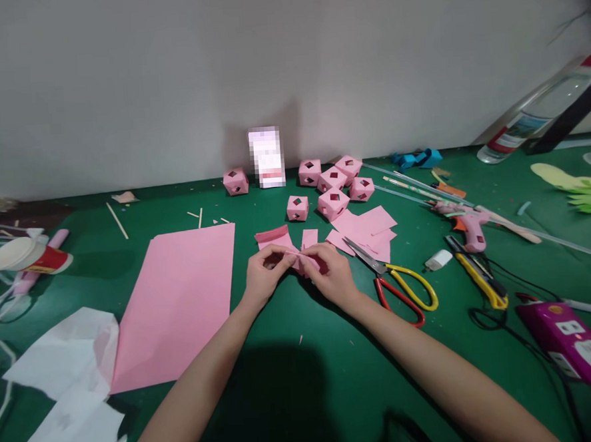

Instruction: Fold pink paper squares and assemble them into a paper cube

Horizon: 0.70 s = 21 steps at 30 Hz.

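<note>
Between my two hands is a small pink paper piece (308, 263), pinched from both sides; the fingers hide part of its shape. My left hand (268, 269) closes on its left end, thumb against fingertips. On the other end my right hand (329, 272) grips in the same way. Just beyond the fingers lie a folded pink strip (272, 236) and a small pink paper rectangle (310, 237). Pink paper cut-outs (369, 228) overlap behind my right hand. Scissors (378, 266) with red and yellow handles rest partly open right of that hand.
Several pink paper cubes (333, 204) with diamond holes stand near the wall, around a lit phone (267, 157). Large pink sheets (184, 294) and crumpled white paper (68, 348) lie left. Rightward are a glue gun (471, 227), a cutter knife (479, 276) and a purple pack (568, 341).
</note>
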{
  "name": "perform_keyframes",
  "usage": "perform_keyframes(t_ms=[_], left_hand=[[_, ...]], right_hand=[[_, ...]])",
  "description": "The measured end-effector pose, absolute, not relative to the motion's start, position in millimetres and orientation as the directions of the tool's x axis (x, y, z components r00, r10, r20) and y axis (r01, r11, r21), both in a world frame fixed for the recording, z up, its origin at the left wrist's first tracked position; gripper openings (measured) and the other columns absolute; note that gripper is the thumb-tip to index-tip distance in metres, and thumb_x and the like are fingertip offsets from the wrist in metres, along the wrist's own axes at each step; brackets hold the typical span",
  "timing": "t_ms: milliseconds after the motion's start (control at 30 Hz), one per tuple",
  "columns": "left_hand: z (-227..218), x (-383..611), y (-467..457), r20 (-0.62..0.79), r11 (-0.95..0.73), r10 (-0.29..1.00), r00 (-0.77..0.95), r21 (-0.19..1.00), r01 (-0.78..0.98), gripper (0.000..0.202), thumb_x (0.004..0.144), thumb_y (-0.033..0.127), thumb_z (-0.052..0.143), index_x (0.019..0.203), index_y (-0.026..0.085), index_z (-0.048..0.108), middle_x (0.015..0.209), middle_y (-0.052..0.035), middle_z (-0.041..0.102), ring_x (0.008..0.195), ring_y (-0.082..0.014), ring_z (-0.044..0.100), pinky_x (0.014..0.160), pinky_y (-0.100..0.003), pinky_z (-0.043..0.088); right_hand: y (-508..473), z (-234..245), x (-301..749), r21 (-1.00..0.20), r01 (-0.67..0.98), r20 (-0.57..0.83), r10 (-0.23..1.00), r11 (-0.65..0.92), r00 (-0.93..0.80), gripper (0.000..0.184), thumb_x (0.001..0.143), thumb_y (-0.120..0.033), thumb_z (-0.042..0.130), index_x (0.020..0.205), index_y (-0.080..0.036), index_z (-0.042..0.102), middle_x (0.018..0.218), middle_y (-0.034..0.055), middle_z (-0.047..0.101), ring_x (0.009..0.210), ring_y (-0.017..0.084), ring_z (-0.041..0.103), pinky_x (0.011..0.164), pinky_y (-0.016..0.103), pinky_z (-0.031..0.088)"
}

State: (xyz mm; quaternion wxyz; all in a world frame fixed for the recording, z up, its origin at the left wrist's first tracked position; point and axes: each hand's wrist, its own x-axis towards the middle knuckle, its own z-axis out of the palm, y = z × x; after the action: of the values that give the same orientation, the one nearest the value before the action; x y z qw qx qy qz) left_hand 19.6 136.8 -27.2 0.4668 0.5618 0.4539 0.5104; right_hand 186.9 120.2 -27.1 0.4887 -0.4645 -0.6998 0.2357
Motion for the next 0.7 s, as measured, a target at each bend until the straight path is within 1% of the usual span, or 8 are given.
perform_keyframes(t_ms=[100,200,300,400,500,600,700], left_hand=[[-28.5,19.0,136.4,0.146,-0.146,0.989,0.011,0.989,0.022,0.019,0.075,0.031,0.077,0.086,0.017,0.071,0.084,-0.0023,0.07,0.078,-0.0139,0.065,0.073,-0.024,0.051],[-30.2,19.5,136.1,0.137,-0.137,0.99,-0.041,0.991,0.0,0.026,0.072,0.031,0.079,0.092,0.017,0.07,0.087,-0.0027,0.07,0.077,-0.0128,0.064,0.07,-0.023,0.051],[-29.4,21.7,135.5,0.134,-0.134,0.99,-0.033,0.991,-0.004,0.034,0.069,0.032,0.081,0.097,0.017,0.069,0.09,-0.0036,0.069,0.078,-0.0133,0.064,0.069,-0.023,0.052],[-26.7,23.7,134.4,0.122,-0.122,0.992,-0.02,0.992,0.023,0.027,0.071,0.034,0.079,0.088,0.016,0.069,0.081,-0.0022,0.068,0.073,-0.0131,0.064,0.066,-0.023,0.052],[-25.4,24.5,133.0,0.125,-0.124,0.992,-0.028,0.991,0.056,0.021,0.073,0.034,0.078,0.079,0.016,0.068,0.077,-0.0012,0.068,0.068,-0.0121,0.063,0.065,-0.023,0.051],[-26.8,25.1,131.3,0.146,-0.147,0.989,0.009,0.984,0.101,0.019,0.075,0.034,0.077,0.079,0.017,0.068,0.076,-0.0005,0.069,0.066,-0.0114,0.062,0.064,-0.022,0.05],[-28.6,25.8,129.5,0.169,-0.177,0.983,0.064,0.973,0.145,0.018,0.076,0.033,0.076,0.08,0.017,0.069,0.075,0.0,0.068,0.064,-0.011,0.061,0.063,-0.022,0.049]], right_hand=[[119.7,-25.3,185.6,-0.769,0.436,0.466,0.877,0.468,-0.119,0.007,0.089,-0.026,0.062,0.086,-0.022,0.066,0.083,0.0039,0.071,0.082,0.021,0.062,0.083,0.038,0.046],[119.5,-24.8,185.4,-0.764,0.424,0.465,0.871,0.486,-0.159,0.007,0.088,-0.026,0.065,0.082,-0.022,0.066,0.078,0.003,0.069,0.079,0.02,0.06,0.08,0.037,0.046],[120.4,-26.7,187.1,-0.807,0.386,0.439,0.891,0.447,-0.114,0.009,0.088,-0.028,0.064,0.082,-0.022,0.067,0.078,0.0033,0.069,0.078,0.02,0.06,0.077,0.035,0.047],[121.4,-28.4,189.3,-0.878,0.329,0.353,0.935,0.348,-0.046,0.012,0.089,-0.031,0.064,0.082,-0.021,0.067,0.079,0.0037,0.068,0.077,0.019,0.061,0.072,0.034,0.047],[122.2,-28.6,190.7,-0.914,0.285,0.285,0.957,0.288,-0.053,0.015,0.088,-0.035,0.064,0.083,-0.021,0.067,0.081,0.0036,0.067,0.077,0.019,0.061,0.071,0.032,0.048],[123.3,-29.9,191.0,-0.934,0.246,0.255,0.966,0.258,-0.043,0.019,0.087,-0.04,0.064,0.085,-0.021,0.067,0.082,0.0033,0.067,0.076,0.018,0.061,0.07,0.032,0.048],[124.9,-33.3,191.2,-0.957,0.197,0.212,0.977,0.213,-0.025,0.022,0.087,-0.043,0.064,0.083,-0.021,0.066,0.077,0.0026,0.065,0.071,0.017,0.059,0.065,0.03,0.047]])
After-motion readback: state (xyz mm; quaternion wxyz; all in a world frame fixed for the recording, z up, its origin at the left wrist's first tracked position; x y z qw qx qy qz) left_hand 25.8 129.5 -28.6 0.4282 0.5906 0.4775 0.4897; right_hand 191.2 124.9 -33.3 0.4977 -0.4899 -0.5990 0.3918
